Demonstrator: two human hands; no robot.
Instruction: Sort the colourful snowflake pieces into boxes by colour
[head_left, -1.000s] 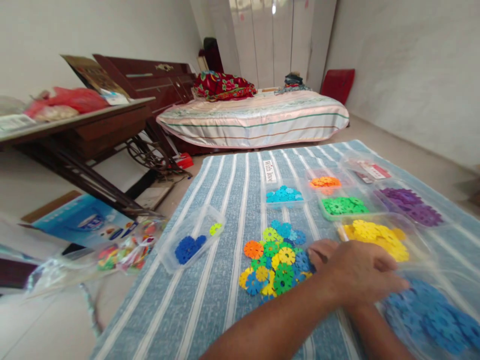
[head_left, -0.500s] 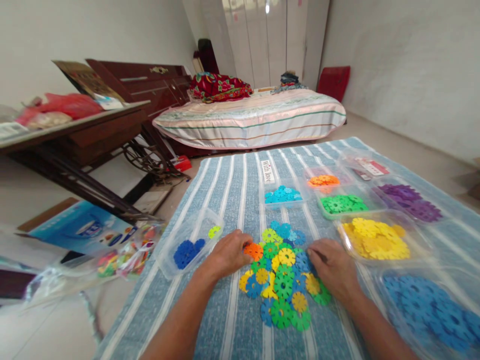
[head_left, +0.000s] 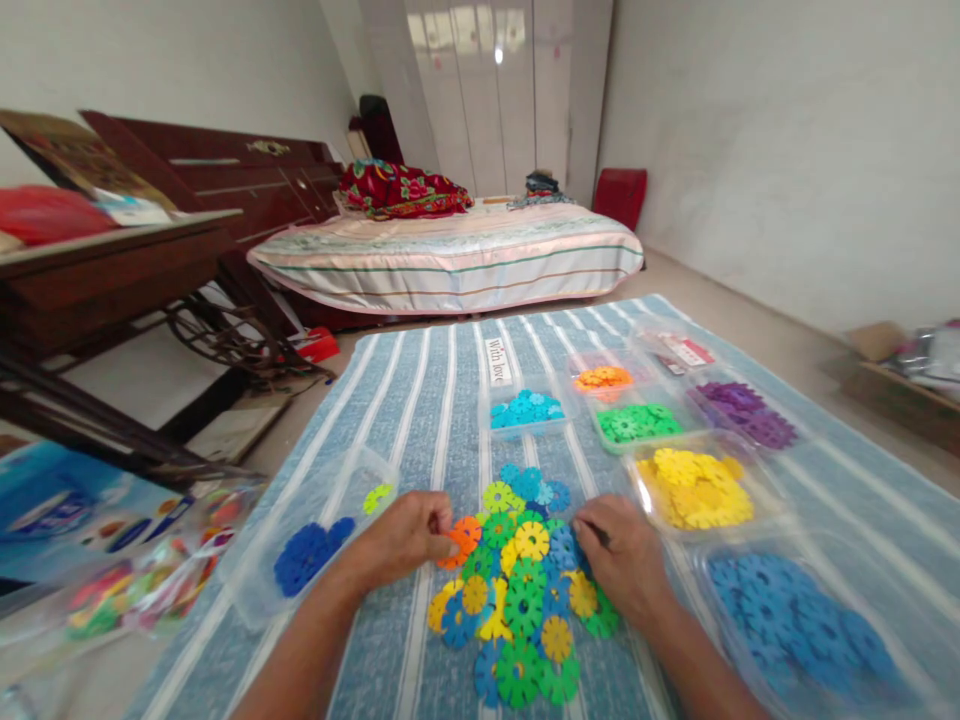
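A mixed pile of notched plastic flower discs (head_left: 525,590) in green, yellow, blue, lime and orange lies on the striped tablecloth (head_left: 420,430). At the pile's left edge, my left hand (head_left: 405,540) pinches an orange flower disc (head_left: 466,536) between thumb and fingers; a second orange piece shows just below it. My right hand (head_left: 622,550) rests at the right edge, fingers curled together beside a blue flower disc (head_left: 562,548). What its fingertips hold, if anything, is hidden. Left of the pile, a clear tub (head_left: 255,600) contains dark blue discs (head_left: 311,555) and a lime disc (head_left: 376,498).
Clear tubs hold light blue discs (head_left: 525,408), orange discs (head_left: 602,380), green discs (head_left: 637,422), purple discs (head_left: 742,412), yellow discs (head_left: 694,488) and blue discs (head_left: 802,620). A bed (head_left: 450,255) stands beyond the table, a sewing-machine table (head_left: 112,270) at left.
The view has swung to the right, so table and hands appear farther left and lower. Both hands keep their places at the pile's edges; more of the second orange piece shows at my left fingertips.
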